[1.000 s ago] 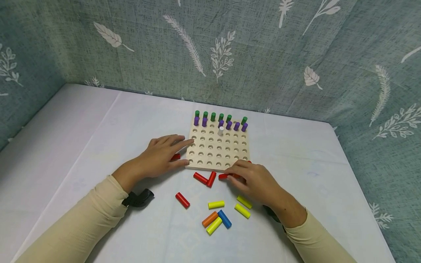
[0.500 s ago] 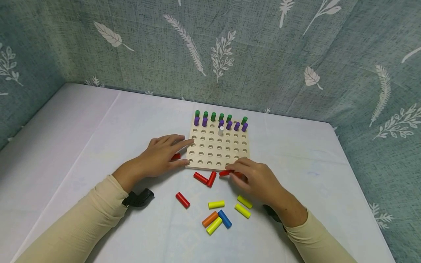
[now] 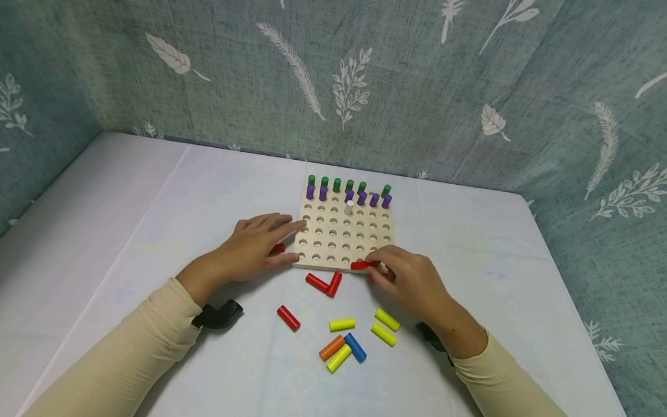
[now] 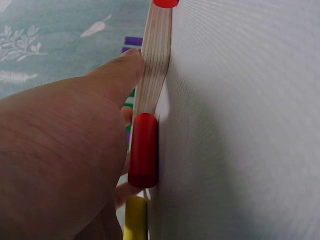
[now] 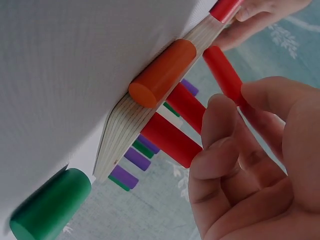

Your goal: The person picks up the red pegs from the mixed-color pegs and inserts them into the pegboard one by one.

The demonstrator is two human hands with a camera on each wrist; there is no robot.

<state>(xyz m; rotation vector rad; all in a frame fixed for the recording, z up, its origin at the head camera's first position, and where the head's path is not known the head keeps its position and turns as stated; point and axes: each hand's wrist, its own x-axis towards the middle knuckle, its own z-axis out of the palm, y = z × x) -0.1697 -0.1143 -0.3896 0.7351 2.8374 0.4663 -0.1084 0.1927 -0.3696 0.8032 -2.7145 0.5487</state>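
Note:
My left hand (image 3: 252, 246) rests at the left edge of a wooden pegboard (image 3: 340, 227), thumb and fingers spread, fingertips on its border. Between thumb and fingers of my right hand (image 3: 411, 281) a red peg (image 3: 362, 264) is pinched, slanting over the board's front right edge. In the right wrist view, two red pegs (image 5: 172, 140) stand in the board just beside the fingers; the hand hides them in the head view. Green pegs (image 3: 337, 185) fill most of the back row, purple pegs (image 3: 362, 199) the row before it, and one white peg (image 3: 349, 207) stands in front.
Loose red pegs (image 3: 288, 318) lie in front of the board, and another red peg (image 3: 277, 249) is partly under my left hand. Nearer lie several yellow pegs (image 3: 341, 325), an orange peg (image 3: 332, 347) and a blue peg (image 3: 356, 347). A loose green peg (image 5: 50, 205) shows in the right wrist view.
My right hand has risen slightly away from me, bringing the red peg from before the board to over its front edge. The left hand has stayed put.

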